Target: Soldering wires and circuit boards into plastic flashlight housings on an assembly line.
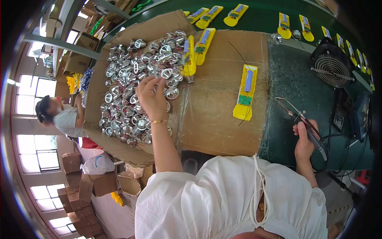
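Note:
My left hand [151,97] is over a cardboard box [137,19] of silver reflector cups with thin wires [125,89]. Its fingers are curled in a pinch beside one shiny cup [166,73]; what lies between the fingertips cannot be made out. On the right, my right hand [305,139] grips a soldering iron [309,132], its tip pointing to the far left, above the green bench. Between my hands a yellow plastic housing [243,107] lies on a cardboard sheet [215,119]. It holds a blue-purple cell [248,81], a green circuit board [244,99] and dark wires.
Two yellow housings [205,46] lean at the box's right edge. More housings [236,15] line the far side of the green bench [292,71]. A black fan [332,65] with a round grille stands at right, cables below it. Another person [69,117] is at far left.

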A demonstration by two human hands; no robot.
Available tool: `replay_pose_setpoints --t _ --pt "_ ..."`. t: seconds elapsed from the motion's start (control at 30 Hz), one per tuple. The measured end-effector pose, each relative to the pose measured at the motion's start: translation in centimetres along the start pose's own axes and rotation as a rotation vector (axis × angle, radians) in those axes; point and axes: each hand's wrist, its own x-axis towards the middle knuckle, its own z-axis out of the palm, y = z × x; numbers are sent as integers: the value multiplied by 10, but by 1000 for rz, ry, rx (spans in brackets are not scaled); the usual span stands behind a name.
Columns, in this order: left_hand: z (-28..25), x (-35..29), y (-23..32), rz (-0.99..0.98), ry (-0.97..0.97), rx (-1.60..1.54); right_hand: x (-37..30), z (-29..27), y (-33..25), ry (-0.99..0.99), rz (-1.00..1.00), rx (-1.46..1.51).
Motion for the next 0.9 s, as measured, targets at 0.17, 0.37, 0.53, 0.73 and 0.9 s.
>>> replay_pose_setpoints --t 0.17,0.37,0.53,0.73,0.9 --pt "-11 -28 72 -224 -287 -571 -9 10 -10 -96 6 17" --pt "25 -88 107 -449 -719 -585 -6 33 -13 -267 -268 -168" --pt "40 -99 110 -333 -656 -668 -2 41 -12 -314 -335 -204" --pt "44 -99 112 -427 -737 -693 -3 46 -10 -283 -229 -161" --pt "50 -102 109 -369 -707 -676 -3 47 -12 -339 -110 -157"
